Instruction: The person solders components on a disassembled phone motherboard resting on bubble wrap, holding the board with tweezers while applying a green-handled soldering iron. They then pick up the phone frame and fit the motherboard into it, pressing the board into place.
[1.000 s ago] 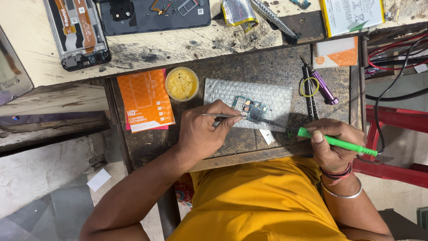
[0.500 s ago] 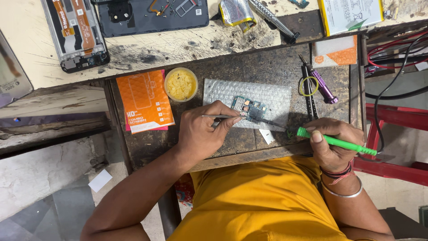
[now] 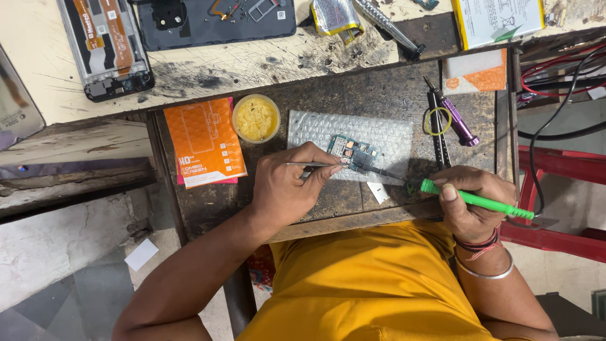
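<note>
Bench inventory, near to far.

1. Right hand (image 3: pixel 470 202), at 4 o'clock: closed around a green-handled soldering iron (image 3: pixel 476 201), its dark tip reaching toward 10 o'clock onto the circuit board (image 3: pixel 352 153).
2. Left hand (image 3: pixel 287 189), at 7 o'clock of the board: pinching fine tweezers (image 3: pixel 312 165), their points at the board's near-left edge.
3. Circuit board: small, blue-green, lying at centre on a bubble-wrap sheet (image 3: pixel 385 132).
4. Change over the last second: almost none; both tools keep the same contact with the board, so the joint appears to be mid-work, held steady.
5. At 10 o'clock of the board: round tub of yellow flux (image 3: pixel 255 118); left of it, an orange card packet (image 3: pixel 205 142).
6. At 2 o'clock: purple screwdriver (image 3: pixel 456 120).
7. Far edge, 11 o'clock: opened phone frame (image 3: pixel 107 47).
</note>
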